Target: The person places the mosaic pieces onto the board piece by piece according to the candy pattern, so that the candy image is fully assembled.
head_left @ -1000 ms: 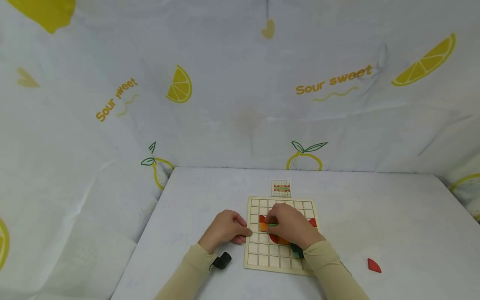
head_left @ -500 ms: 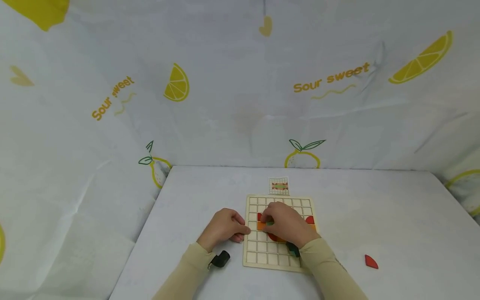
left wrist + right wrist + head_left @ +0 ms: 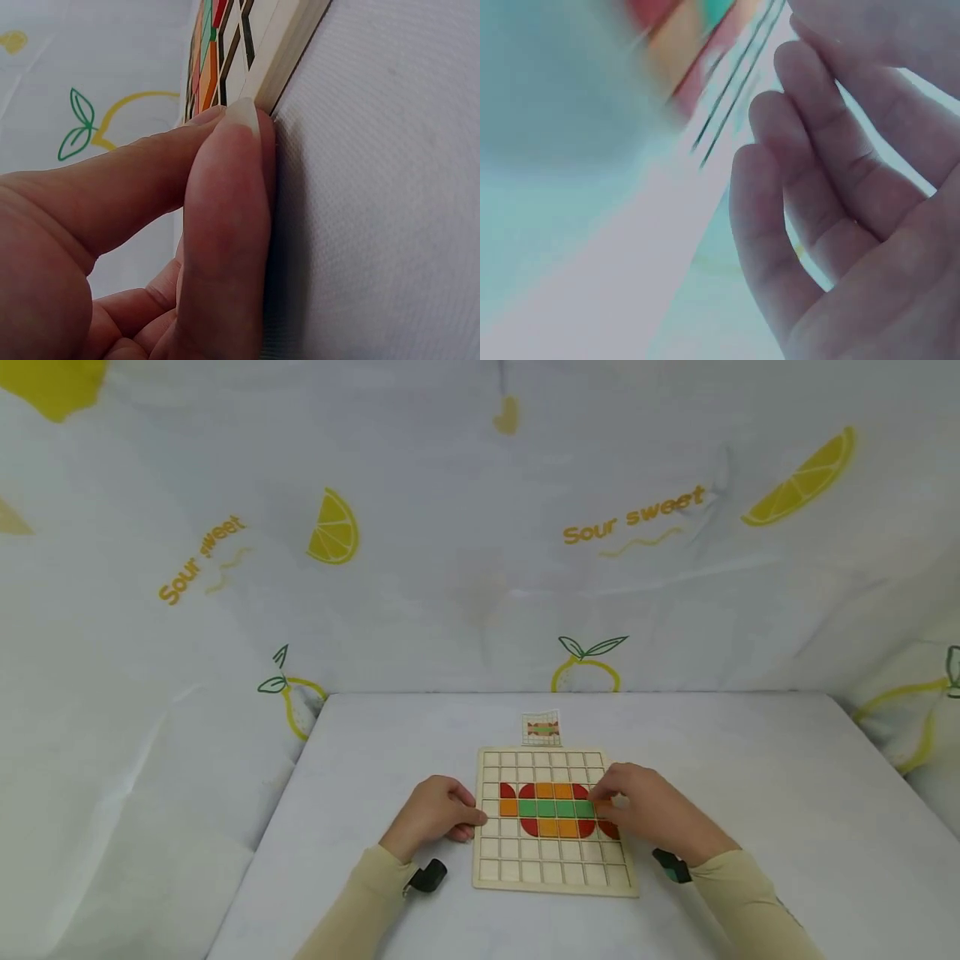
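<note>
A pale wooden grid board (image 3: 510,852) lies flat, with coloured pieces set in its cells. A row of green squares (image 3: 556,809) runs across the middle. Orange squares (image 3: 554,791) and red rounded pieces (image 3: 527,791) flank it above and below. At the board's left edge, my left hand (image 3: 431,814) pinches the rim between thumb and index finger; its thumb (image 3: 225,202) shows at the board's side in the left wrist view. My right hand (image 3: 652,806) hovers over the board's right side, fingers loosely bent, covering some pieces. Nothing shows between its visible fingers (image 3: 761,195).
A small pattern card (image 3: 542,727) with a similar coloured design stands just behind the board. White cloth with lemon prints (image 3: 587,677) hangs behind the white table (image 3: 405,735). A dark wrist camera (image 3: 429,877) sits by the left sleeve.
My right hand has moved right from the board's left-centre, uncovering the coloured rows. The left hand keeps its grip. The loose red piece on the right is out of sight, where my right arm now is.
</note>
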### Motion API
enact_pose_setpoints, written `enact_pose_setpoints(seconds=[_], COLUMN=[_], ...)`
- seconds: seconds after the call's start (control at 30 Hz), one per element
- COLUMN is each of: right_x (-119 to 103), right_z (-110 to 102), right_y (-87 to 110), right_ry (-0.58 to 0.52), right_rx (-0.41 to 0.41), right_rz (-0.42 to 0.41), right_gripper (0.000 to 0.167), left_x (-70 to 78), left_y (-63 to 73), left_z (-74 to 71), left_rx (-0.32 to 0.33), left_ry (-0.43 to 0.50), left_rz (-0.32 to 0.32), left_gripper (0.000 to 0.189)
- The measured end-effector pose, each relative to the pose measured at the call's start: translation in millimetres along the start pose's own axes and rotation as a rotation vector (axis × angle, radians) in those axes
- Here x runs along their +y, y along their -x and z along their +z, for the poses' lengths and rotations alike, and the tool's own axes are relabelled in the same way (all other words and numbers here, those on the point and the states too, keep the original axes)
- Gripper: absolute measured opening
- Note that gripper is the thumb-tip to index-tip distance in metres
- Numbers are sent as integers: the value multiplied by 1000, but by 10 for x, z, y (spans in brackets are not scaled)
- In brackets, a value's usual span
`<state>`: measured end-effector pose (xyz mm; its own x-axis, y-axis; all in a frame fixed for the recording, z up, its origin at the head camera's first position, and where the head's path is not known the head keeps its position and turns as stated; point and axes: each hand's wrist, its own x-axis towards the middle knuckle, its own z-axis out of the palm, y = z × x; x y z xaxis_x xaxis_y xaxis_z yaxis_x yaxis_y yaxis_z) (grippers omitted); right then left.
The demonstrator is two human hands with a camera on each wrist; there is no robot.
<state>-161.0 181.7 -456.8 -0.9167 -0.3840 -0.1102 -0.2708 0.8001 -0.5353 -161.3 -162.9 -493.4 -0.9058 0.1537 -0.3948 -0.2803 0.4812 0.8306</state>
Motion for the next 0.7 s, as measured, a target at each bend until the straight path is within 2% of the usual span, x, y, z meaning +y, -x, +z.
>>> enact_pose_setpoints(seconds=[0.17, 0.37, 0.57, 0.7], right_x=[312, 616, 834, 947], right_z=[-173, -259, -307, -305], right_y=[277, 547, 776, 914], right_ry=[49, 52, 79, 85], right_rx=[-10, -46, -32, -30], right_rz=[86, 195, 158, 166], right_gripper=[16, 21, 21, 20], left_x=[1, 0, -9, -1], left_y=[19, 27, 12, -6], left_z=[-43, -63, -35, -3], left_rx=[13, 18, 2, -10], left_ry=[-11, -19, -12, -16], left_rz=[-9, -15, -13, -8], left_gripper=[30, 31, 33, 32])
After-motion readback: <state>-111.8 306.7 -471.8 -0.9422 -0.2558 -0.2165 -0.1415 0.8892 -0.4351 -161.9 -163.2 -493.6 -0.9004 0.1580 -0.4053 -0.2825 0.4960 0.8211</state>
